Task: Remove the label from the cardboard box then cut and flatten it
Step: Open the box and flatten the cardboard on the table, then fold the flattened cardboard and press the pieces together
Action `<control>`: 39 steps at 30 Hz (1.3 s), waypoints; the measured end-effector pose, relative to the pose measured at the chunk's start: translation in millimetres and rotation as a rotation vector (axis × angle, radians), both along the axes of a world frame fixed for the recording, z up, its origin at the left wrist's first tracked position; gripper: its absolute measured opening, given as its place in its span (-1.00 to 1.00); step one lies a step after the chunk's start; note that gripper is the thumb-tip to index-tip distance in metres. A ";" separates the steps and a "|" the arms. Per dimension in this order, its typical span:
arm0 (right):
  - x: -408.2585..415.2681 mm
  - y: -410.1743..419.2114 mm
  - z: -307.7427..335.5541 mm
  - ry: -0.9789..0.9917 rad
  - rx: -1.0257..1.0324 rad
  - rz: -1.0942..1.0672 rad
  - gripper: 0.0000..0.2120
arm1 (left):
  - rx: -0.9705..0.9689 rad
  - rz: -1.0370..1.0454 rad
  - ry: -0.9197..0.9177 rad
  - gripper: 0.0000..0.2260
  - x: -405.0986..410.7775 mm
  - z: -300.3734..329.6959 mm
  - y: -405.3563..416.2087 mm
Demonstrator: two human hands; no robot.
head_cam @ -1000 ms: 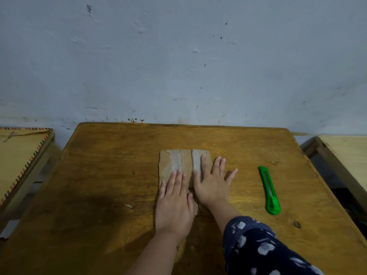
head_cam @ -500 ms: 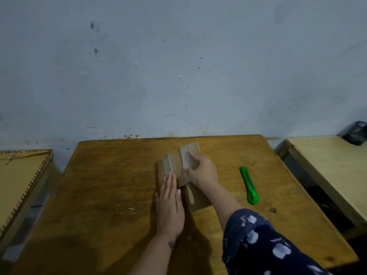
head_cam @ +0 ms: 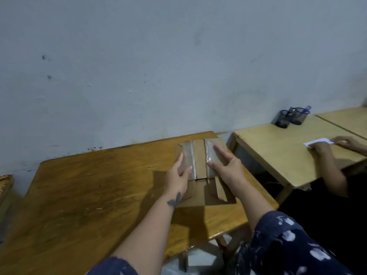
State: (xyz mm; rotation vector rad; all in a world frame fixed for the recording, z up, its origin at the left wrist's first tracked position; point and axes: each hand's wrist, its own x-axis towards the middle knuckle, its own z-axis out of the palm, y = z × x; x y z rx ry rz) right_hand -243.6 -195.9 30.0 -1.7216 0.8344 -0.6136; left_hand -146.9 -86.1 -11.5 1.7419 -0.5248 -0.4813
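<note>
cardboard box (head_cam: 199, 158), cut open with clear tape strips, sits lifted at the table's (head_cam: 89, 185) 2 o'clock corner. left hand (head_cam: 178, 175) grips its 9 o'clock edge, thumb on top. right hand (head_cam: 226, 165) clasps the 3 o'clock edge, fingers spread over tape.

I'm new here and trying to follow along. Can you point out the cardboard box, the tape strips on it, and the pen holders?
cardboard box (head_cam: 199, 157), head view, bare middle panel.
tape strips (head_cam: 186, 148), head view, left strip.
pen holders (head_cam: 297, 116), head view, right cup's wall.
</note>
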 end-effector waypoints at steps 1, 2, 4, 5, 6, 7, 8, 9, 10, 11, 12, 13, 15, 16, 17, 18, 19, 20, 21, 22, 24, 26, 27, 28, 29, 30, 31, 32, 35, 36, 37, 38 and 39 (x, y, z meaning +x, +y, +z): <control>-13.2 -7.3 -3.0 -0.006 -0.011 -0.028 -0.42 | 0.028 0.019 -0.028 -0.50 -15.3 2.0 -12.8; -26.7 -16.2 -6.7 -0.010 -0.031 -0.053 -0.42 | 0.049 0.038 -0.043 -0.50 -31.7 3.4 -25.8; -59.7 -35.9 -13.0 0.010 -0.095 -0.091 -0.43 | 0.069 0.046 -0.053 -0.51 -65.6 1.7 -52.1; -79.4 -46.4 -17.3 0.031 -0.128 -0.104 -0.44 | 0.088 0.030 -0.059 -0.51 -82.3 -2.2 -65.3; -101.1 -57.5 -23.1 0.050 -0.154 -0.112 -0.44 | 0.114 0.010 -0.067 -0.51 -100.0 -6.9 -77.9; -123.3 -68.1 -30.2 0.076 -0.173 -0.121 -0.45 | 0.139 -0.009 -0.074 -0.51 -118.2 -12.6 -90.2; -145.7 -78.2 -38.9 0.115 -0.192 -0.131 -0.45 | 0.158 -0.022 -0.073 -0.52 -137.7 -18.8 -101.3; -168.8 -87.7 -48.0 0.172 -0.216 -0.144 -0.45 | 0.173 -0.034 -0.066 -0.52 -159.4 -25.7 -112.9; -190.7 -96.3 -58.5 0.242 -0.243 -0.164 -0.46 | 0.186 -0.043 -0.059 -0.53 -181.4 -33.4 -124.0; -212.6 -103.0 -69.3 0.325 -0.267 -0.189 -0.47 | 0.205 -0.049 -0.062 -0.53 -204.2 -41.6 -134.1; -233.9 -108.3 -79.9 0.410 -0.290 -0.215 -0.48 | 0.236 -0.056 -0.079 -0.54 -227.0 -51.2 -143.1; -254.6 -111.9 -90.6 0.489 -0.307 -0.243 -0.49 | 0.275 -0.066 -0.110 -0.54 -248.7 -62.9 -151.8; -295.7 -115.2 -115.8 0.599 -0.305 -0.293 -0.50 | 0.356 -0.111 -0.154 -0.54 -288.5 -90.4 -164.8; -314.0 -115.1 -130.4 0.637 -0.296 -0.301 -0.50 | 0.386 -0.142 -0.151 -0.53 -306.2 -104.2 -167.1; -331.4 -114.2 -145.8 0.674 -0.277 -0.298 -0.50 | 0.415 -0.174 -0.131 -0.54 -323.4 -118.8 -167.3; -347.3 -113.2 -162.2 0.709 -0.249 -0.292 -0.50 | 0.441 -0.208 -0.105 -0.54 -338.6 -132.7 -165.4; -360.9 -111.6 -177.9 0.746 -0.216 -0.280 -0.50 | 0.462 -0.240 -0.084 -0.54 -350.8 -148.0 -163.5; -372.1 -110.0 -193.3 0.782 -0.186 -0.262 -0.50 | 0.481 -0.262 -0.064 -0.54 -361.4 -160.6 -161.1; -382.5 -107.7 -208.6 0.812 -0.149 -0.246 -0.51 | 0.504 -0.289 -0.047 -0.55 -370.2 -177.3 -158.0; -391.3 -105.9 -224.8 0.831 -0.110 -0.234 -0.51 | 0.521 -0.314 -0.017 -0.56 -377.6 -194.0 -155.4; -404.2 -103.5 -260.5 0.863 -0.037 -0.205 -0.51 | 0.534 -0.351 0.081 -0.61 -387.8 -229.2 -154.5; -412.6 -103.8 -304.7 0.894 0.026 -0.170 -0.50 | 0.592 -0.366 0.127 -0.64 -395.5 -271.8 -155.2; -414.5 -104.1 -327.7 0.909 0.069 -0.155 -0.50 | 0.643 -0.371 0.140 -0.62 -397.7 -295.0 -155.0; -415.7 -105.7 -352.0 0.921 0.112 -0.143 -0.51 | 0.682 -0.368 0.161 -0.60 -398.7 -318.8 -156.0; -415.7 -108.3 -377.7 0.935 0.153 -0.134 -0.51 | 0.717 -0.369 0.180 -0.58 -399.2 -343.9 -158.3; -415.0 -112.0 -403.7 0.948 0.189 -0.130 -0.51 | 0.752 -0.385 0.176 -0.56 -398.8 -369.7 -161.1; -413.0 -117.5 -430.9 0.963 0.215 -0.129 -0.51 | 0.768 -0.414 0.148 -0.53 -395.5 -399.2 -165.7; -409.6 -124.7 -459.1 0.976 0.234 -0.129 -0.51 | 0.786 -0.455 0.125 -0.50 -391.3 -426.2 -172.4; -397.2 -152.8 -541.1 1.004 0.282 -0.153 -0.51 | 0.816 -0.523 0.079 -0.50 -377.0 -512.0 -200.4; -392.4 -162.8 -567.3 1.013 0.286 -0.164 -0.51 | 0.790 -0.536 0.061 -0.51 -372.3 -539.9 -210.5; -388.3 -171.6 -592.4 1.026 0.287 -0.173 -0.51 | 0.750 -0.540 0.027 -0.52 -367.8 -566.3 -218.6; -384.3 -179.4 -615.8 1.043 0.291 -0.178 -0.50 | 0.733 -0.535 0.015 -0.53 -364.0 -591.1 -225.4; -382.0 -183.9 -639.5 1.062 0.291 -0.170 -0.49 | 0.754 -0.545 0.000 -0.53 -361.2 -617.2 -229.6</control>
